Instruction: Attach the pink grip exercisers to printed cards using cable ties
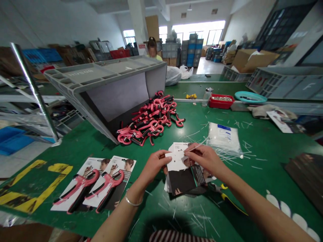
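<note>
While the left hand (156,164) grips the upper left edge of a printed card (180,181) between thumb and fingers, the right hand (203,157) has its thumb and index finger closed on a thin white strip (199,144) at the card's upper right. Whether the right fingertips also press on the card cannot be told. The card, white above and black below, has small holes in its white part and lies at the lower centre of the frame, over a stack of similar cards (168,185).

Just right of the stack, partly behind the right forearm, are pliers with yellow-and-black handles (230,200). Loose white strips lie scattered over the green tabletop (126,149), and a clear bag of white strips (222,136) rests right of centre, beyond the right hand.

At the lower left, two pink-and-black hand grips (97,188) lie side by side, each on its own card, near yellow-and-black floor-style tape (54,185). Many more pink-and-black grips form a pile (153,117) at the mouth of a tipped gray crate (75,84) in the upper left. Towards the upper right stand a clear bottle (207,97), a red bin of small parts (220,103) and a turquoise tray (249,98). Behind the crate, a person (152,52) is partly visible.
</note>
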The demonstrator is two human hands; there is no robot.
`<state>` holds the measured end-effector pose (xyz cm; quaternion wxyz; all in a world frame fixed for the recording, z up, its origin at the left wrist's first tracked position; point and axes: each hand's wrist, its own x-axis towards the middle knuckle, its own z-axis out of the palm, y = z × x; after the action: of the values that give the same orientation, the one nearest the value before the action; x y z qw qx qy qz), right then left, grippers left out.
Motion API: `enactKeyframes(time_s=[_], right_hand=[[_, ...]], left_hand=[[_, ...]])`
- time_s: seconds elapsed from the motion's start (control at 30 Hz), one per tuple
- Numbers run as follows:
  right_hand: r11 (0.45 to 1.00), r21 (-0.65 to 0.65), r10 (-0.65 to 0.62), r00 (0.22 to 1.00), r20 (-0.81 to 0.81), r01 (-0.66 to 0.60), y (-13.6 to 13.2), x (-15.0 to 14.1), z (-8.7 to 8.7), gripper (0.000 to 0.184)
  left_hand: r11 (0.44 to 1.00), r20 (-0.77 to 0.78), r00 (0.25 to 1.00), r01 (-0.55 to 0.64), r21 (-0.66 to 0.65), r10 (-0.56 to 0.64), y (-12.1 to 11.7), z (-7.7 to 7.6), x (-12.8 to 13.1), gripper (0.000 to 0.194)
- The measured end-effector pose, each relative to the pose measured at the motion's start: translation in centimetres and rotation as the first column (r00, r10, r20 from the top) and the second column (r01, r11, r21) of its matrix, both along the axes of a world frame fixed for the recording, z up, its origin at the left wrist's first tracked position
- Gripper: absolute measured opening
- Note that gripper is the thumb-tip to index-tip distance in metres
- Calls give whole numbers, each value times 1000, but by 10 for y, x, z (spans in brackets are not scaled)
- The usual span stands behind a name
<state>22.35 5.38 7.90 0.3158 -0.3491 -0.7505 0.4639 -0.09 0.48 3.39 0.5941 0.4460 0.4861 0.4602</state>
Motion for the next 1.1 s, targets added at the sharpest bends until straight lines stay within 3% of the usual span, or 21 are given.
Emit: enactKeyframes(time_s=[0.1,0.2,0.3,0.4,0.6,0.77,0.97,1.1], right_hand=[[916,400,-88,990,108,38,5,-9,-5,12],[865,501,-87,989,122,14,14,-18,-12,12],[865,502,-90,987,133,12,23,-28,-21,12],[898,439,-62,985,161,-15,30,-42,-32,12],[923,376,-11,972,234,-80,35,-71,-66,13],[926,368,-38,952,304,-81,37,-80,-83,14],[926,364,-22,952,305,-95,37,-79,-80,14],[949,305,-4,968,252,-75,36,-75,-79,10]], left_hand=[[1000,-29,1000,-11,11,12,4,4,-3,36],[999,-35,999,-18,31,19,10,6,-7,34],[999,-37,999,-26,18,27,16,4,-12,33],[999,-8,999,-42,3,42,21,-9,-22,30],[993,150,983,-102,-58,110,22,-58,-43,36],[934,277,894,-323,-150,353,7,-95,-32,43],[948,262,911,-315,-49,317,9,-98,-12,48],[926,62,924,-377,-2,376,12,-100,-14,32]])
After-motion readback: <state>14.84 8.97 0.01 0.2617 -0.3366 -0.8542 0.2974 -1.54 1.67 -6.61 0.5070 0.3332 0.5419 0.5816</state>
